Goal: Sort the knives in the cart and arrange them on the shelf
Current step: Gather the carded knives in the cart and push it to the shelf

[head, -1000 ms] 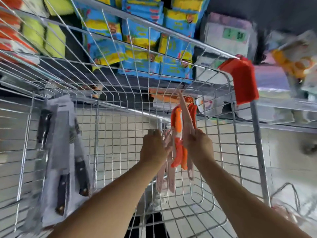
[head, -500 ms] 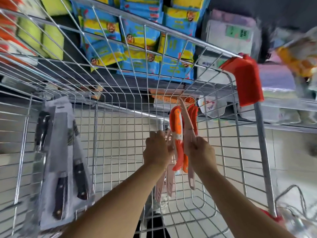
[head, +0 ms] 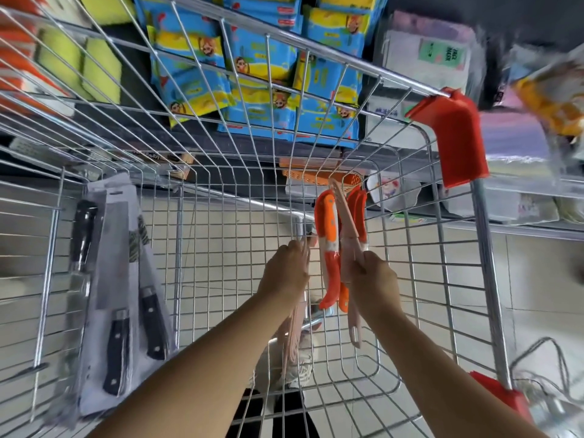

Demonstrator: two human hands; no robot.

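Both my hands are inside the wire cart point(head: 420, 279). My right hand point(head: 374, 281) grips a bundle of orange-handled knives point(head: 328, 235) together with a pale pink knife point(head: 346, 216), held upright near the cart's right side. My left hand point(head: 289, 273) is closed on several pale pink knives point(head: 292, 339) that hang down below it. Black-handled knives in grey packaging point(head: 117, 298) lie against the cart's left side, apart from both hands.
Behind the cart stands a shelf point(head: 104, 121) with blue and yellow packets point(head: 262, 74), yellow-green sponges point(head: 94, 67) and pale packages point(head: 433, 55) at right. Red plastic corner guards point(head: 458, 137) cap the cart's right rim. Tiled floor shows through the mesh.
Both hands have stayed close together with their knives; the view has shifted slightly and the pink knives under my left hand hang lower.
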